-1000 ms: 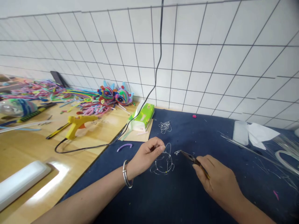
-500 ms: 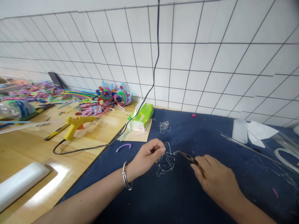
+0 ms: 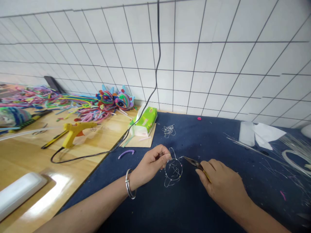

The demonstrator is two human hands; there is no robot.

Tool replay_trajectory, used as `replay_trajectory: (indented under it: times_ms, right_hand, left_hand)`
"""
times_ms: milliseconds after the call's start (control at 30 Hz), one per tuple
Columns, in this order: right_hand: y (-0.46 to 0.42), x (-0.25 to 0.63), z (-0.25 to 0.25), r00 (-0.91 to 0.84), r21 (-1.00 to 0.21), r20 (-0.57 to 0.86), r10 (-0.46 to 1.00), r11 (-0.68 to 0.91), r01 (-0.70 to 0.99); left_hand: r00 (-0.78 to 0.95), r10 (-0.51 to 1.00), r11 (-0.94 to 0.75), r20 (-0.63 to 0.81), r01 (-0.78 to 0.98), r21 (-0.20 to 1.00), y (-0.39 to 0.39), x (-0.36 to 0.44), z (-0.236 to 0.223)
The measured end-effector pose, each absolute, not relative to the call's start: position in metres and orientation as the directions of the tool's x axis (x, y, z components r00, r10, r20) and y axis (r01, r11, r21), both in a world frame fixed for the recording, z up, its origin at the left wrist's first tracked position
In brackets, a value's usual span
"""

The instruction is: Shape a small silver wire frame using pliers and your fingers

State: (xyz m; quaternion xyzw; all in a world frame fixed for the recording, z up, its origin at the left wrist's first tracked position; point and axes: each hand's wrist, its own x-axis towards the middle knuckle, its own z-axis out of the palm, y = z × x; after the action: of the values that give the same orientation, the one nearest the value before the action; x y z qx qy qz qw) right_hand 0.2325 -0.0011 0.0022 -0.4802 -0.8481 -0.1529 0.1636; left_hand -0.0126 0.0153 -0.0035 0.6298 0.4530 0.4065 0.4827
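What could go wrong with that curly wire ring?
The wire ring might bend out of shape if the pliers in the right hand pull too hard. The bare left hand pinches the ring, so wire might poke the skin. The glue gun has a black cord; snagging that could drag the gun.

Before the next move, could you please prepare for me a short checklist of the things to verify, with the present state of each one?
1. Left hand pinches the beaded wire frame: ok, thumb and finger are at its upper left.
2. Right hand holds the pliers: ok, fingers wrapped round the handles.
3. Bent wire end is at the pliers' tips: ok.
4. That wire end is fastened to the frame: cannot tell, too fine to see.
5. Black cord is away from both hands: ok.
6. Cloth is free of scraps: not ok, a pink piece lies to the right.
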Motion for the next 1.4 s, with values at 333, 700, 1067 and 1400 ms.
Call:
replay_trajectory:
  times_ms: [333,700,1067,1400]
  right_hand:
    - [-0.001,0.232,0.003,-0.492,0.096,0.395,0.776,0.498,0.862]
    - [-0.003,0.232,0.001,-0.491,0.029,0.352,0.797,0.515,0.856]
    - [-0.001,0.234,0.001,-0.485,0.028,0.392,0.782,0.517,0.855]
    - [0.000,0.234,-0.001,-0.497,0.055,0.374,0.783,0.517,0.854]
  left_hand:
    - [0.278,0.958,-0.122,0.067,0.183,0.975,0.015,-0.009,-0.005]
    - [0.238,0.968,-0.145,0.083,0.255,0.956,0.016,-0.009,-0.009]
    - [0.280,0.947,-0.274,0.161,0.435,0.858,0.019,-0.013,-0.005]
    - [0.312,0.942,-0.274,0.121,0.512,0.814,0.018,-0.010,-0.003]
